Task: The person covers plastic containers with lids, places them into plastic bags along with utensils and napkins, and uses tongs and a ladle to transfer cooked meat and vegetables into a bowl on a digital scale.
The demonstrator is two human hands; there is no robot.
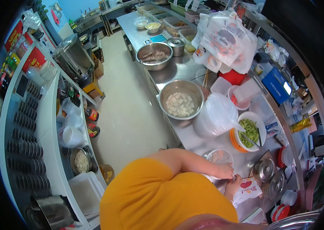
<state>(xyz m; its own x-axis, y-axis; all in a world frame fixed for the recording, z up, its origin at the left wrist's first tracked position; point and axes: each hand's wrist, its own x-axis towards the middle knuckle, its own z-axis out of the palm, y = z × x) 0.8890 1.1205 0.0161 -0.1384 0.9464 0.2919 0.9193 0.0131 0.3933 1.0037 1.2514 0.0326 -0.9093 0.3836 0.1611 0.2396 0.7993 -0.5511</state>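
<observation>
My left hand [224, 171] and my right hand [232, 187] meet above the steel counter, fingers close together at the gathered top of a white plastic bag [248, 188]. The bag bears a red print and writing. What it contains is hidden. Just beyond my left forearm is a round clear plastic container [220, 157], partly covered by the arm. A white bowl of shredded green vegetable [248, 133], with a metal utensil in it, stands farther along the counter. Lidded steel pots [266, 170] sit on the far side of my hands.
A steel bowl [162, 99] holds pale cubes in liquid, beside a large clear plastic bag [216, 115]. Another steel bowl [154, 66] contains meat. Printed plastic bags [222, 40] hang over the counter. Shelving [45, 120] lines the left, across the floor [121, 100].
</observation>
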